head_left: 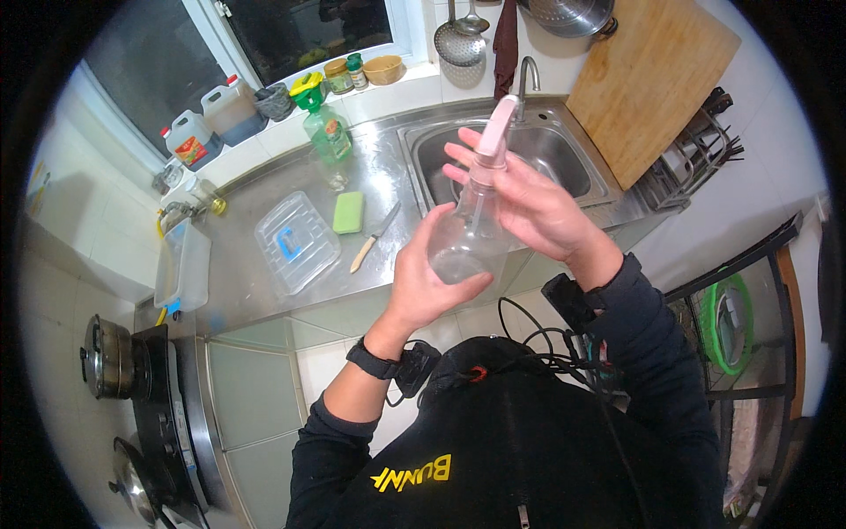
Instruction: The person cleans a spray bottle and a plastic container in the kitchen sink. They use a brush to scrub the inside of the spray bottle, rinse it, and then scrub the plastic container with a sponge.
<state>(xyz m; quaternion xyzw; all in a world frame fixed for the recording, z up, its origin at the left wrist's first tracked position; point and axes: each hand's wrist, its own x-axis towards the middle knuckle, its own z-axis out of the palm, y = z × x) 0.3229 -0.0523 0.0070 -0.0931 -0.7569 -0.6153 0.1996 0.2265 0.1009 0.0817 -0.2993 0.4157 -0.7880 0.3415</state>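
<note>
I hold a clear plastic spray bottle (467, 234) with a pale pink trigger head up in front of me, over the counter edge by the sink. My left hand (427, 273) cups the bottle's base and lower body. My right hand (524, 198) wraps the neck just below the pink head, fingers spread. The bottle looks almost empty, with a little liquid at the bottom.
A steel sink (582, 159) with tap lies behind the bottle. On the steel counter (256, 291) lie a knife (374, 238), green sponge (348, 212), clear lidded box (297, 242) and green bottle (328, 132). A wooden board (648, 79) leans right; pots (106, 357) sit on the stove left.
</note>
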